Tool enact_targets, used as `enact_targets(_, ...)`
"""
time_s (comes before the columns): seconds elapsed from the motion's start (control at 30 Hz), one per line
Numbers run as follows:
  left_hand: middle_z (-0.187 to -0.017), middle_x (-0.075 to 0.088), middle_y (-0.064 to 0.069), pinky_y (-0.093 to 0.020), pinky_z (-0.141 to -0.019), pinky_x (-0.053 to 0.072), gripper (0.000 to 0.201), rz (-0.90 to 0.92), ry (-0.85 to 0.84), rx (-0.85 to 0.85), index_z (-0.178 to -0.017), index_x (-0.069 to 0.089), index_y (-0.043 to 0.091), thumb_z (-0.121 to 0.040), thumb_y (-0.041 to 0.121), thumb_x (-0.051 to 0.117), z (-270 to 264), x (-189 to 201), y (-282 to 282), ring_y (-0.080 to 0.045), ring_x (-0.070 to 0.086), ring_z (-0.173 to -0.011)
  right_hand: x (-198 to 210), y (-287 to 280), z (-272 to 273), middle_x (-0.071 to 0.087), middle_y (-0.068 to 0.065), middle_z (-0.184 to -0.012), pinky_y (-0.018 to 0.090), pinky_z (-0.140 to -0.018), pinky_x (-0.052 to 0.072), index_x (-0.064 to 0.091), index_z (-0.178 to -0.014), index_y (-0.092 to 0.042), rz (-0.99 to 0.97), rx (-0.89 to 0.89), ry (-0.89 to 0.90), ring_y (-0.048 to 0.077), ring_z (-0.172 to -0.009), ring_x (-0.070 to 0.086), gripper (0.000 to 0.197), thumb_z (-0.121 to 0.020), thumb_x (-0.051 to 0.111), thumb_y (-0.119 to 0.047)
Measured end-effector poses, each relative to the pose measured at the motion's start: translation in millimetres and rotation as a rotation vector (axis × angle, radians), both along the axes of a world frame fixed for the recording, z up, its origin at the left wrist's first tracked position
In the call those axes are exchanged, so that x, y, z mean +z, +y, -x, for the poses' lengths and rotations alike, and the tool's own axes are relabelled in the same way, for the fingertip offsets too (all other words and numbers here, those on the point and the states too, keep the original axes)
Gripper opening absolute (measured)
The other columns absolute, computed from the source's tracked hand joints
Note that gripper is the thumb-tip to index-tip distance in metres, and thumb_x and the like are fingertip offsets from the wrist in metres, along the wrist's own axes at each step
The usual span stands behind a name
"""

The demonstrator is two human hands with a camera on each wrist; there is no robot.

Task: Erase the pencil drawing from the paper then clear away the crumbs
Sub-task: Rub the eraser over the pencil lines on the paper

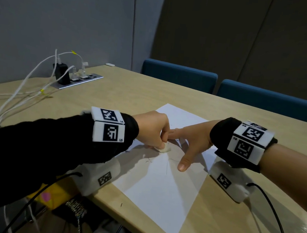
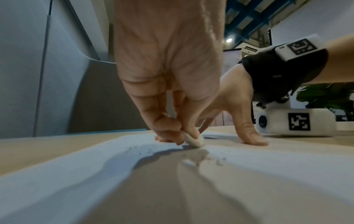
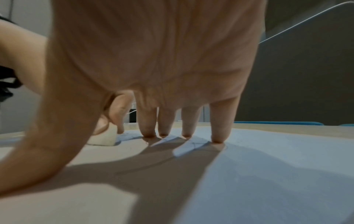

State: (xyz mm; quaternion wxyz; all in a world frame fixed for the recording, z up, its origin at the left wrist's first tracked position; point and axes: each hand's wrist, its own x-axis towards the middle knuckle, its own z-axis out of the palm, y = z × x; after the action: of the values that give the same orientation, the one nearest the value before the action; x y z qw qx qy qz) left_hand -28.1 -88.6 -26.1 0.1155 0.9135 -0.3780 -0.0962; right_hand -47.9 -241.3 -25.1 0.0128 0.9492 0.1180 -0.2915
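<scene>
A white sheet of paper (image 1: 161,192) lies on the wooden table (image 1: 132,94). My left hand (image 1: 152,129) pinches a white eraser (image 1: 164,149) and presses it on the paper near faint pencil lines (image 1: 167,167). In the left wrist view the eraser (image 2: 194,141) sits under the fingertips, with dark crumbs (image 2: 139,150) scattered beside it. My right hand (image 1: 192,141) rests on the paper with straight spread fingers (image 3: 218,133), thumb (image 1: 183,164) toward me, holding the sheet down. The eraser (image 3: 104,138) shows left of those fingers.
A power strip (image 1: 76,80) with plugs and white cables (image 1: 17,97) sits at the table's far left. Two blue chair backs (image 1: 178,74) stand behind the far edge. A small dark crumb (image 1: 121,205) lies on the table near the front edge.
</scene>
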Motion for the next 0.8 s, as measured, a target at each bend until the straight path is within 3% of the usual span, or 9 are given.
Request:
enact_targets(0.1, -0.051, 0.058, 0.012, -0.022, -0.067, 0.047, 0.021, -0.035, 0.08, -0.039, -0.065, 0.058, 0.025, -0.08, 0.02, 0.071, 5.5, 0.2, 2.8, -0.01, 0.059, -0.059, 1.6, 0.5, 2.2, 0.01, -0.02, -0.155, 0.035, -0.114, 0.018, 0.016, -0.146, -0.043, -0.006, -0.002, -0.019, 0.012, -0.142, 0.019, 0.094, -0.072, 0.072, -0.052)
enact_targets(0.23, -0.056, 0.06, 0.01, -0.02, -0.068, 0.045, 0.021, -0.103, 0.128, -0.09, -0.066, 0.058, 0.027, -0.082, 0.021, 0.07, 14.1, 1.1, 8.6, -0.005, 0.056, -0.055, 0.8, 0.3, 2.2, 0.007, -0.021, -0.155, 0.035, -0.114, 0.016, 0.014, -0.147, -0.041, -0.008, -0.007, -0.018, 0.011, -0.143, 0.015, 0.096, -0.071, 0.072, -0.052)
enact_targets(0.3, -0.055, 0.059, 0.011, -0.021, -0.07, 0.047, 0.02, -0.05, 0.073, -0.049, -0.067, 0.058, 0.025, -0.082, 0.02, 0.07, 7.2, 0.3, 9.7, -0.001, 0.054, -0.053, 0.9, 0.2, 1.8, 0.005, -0.022, -0.155, 0.036, -0.115, 0.014, 0.009, -0.148, -0.04, 0.003, -0.005, -0.016, 0.01, -0.144, 0.012, 0.1, -0.071, 0.072, -0.054)
enact_targets(0.4, -0.055, 0.06, 0.009, -0.018, -0.062, 0.042, 0.014, 0.046, 0.052, 0.031, -0.072, 0.06, 0.022, -0.082, 0.018, 0.069, -4.0, -1.8, 12.1, 0.006, 0.051, -0.044, 1.3, 0.0, 1.8, 0.0, -0.022, -0.156, 0.035, -0.116, 0.011, 0.003, -0.149, -0.037, 0.009, -0.015, -0.018, 0.009, -0.145, 0.008, 0.104, -0.073, 0.071, -0.052)
enact_targets(0.57, -0.077, 0.073, -0.006, -0.016, -0.063, 0.044, 0.011, -0.025, 0.225, -0.04, -0.074, 0.063, 0.022, -0.084, 0.02, 0.068, 2.7, -4.3, 18.4, -0.002, 0.056, -0.048, -0.3, -0.2, 0.2, -0.003, -0.025, -0.155, 0.038, -0.118, 0.011, 0.002, -0.148, -0.041, -0.005, -0.039, 0.002, 0.009, -0.145, 0.006, 0.108, -0.069, 0.073, -0.055)
enact_targets(0.73, -0.066, 0.068, 0.001, -0.016, -0.058, 0.04, 0.009, 0.029, 0.053, 0.102, -0.077, 0.064, 0.018, -0.084, 0.022, 0.068, -13.6, -1.2, 29.8, -0.001, 0.055, -0.05, 2.6, 1.2, 4.6, -0.005, -0.026, -0.154, 0.033, -0.118, 0.008, 0.001, -0.149, -0.036, 0.014, -0.045, -0.025, 0.005, -0.145, 0.003, 0.104, -0.073, 0.071, -0.05)
enact_targets(0.8, -0.067, 0.069, 0.0, -0.017, -0.06, 0.04, 0.012, 0.004, 0.066, 0.105, -0.075, 0.063, 0.019, -0.083, 0.025, 0.068, -15.1, -2.3, 34.8, -0.002, 0.055, -0.051, 2.8, 1.4, 4.8, -0.005, -0.026, -0.154, 0.033, -0.117, 0.007, 0.002, -0.149, -0.036, 0.013, -0.045, -0.027, 0.005, -0.145, 0.003, 0.103, -0.074, 0.072, -0.049)
